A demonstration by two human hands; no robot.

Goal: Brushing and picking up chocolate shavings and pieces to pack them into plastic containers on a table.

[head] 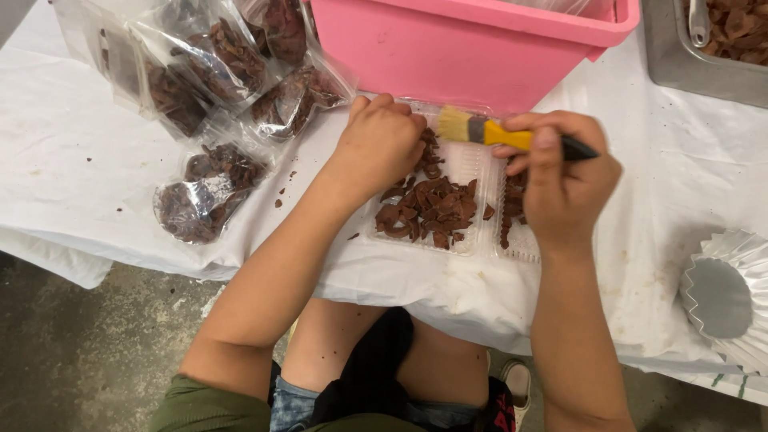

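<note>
My right hand grips a small brush with a yellow and black handle, its pale bristles pointing left over a clear plastic clamshell tray. The tray holds several dark red-brown dried pieces. My left hand is closed in a fist, resting on the far left part of the tray; whether it holds any pieces is hidden.
A pink plastic bin stands just behind the tray. Several clear bags of the same dried pieces lie at the left. A metal tray is at the far right and stacked foil cups at the right edge. White cloth covers the table.
</note>
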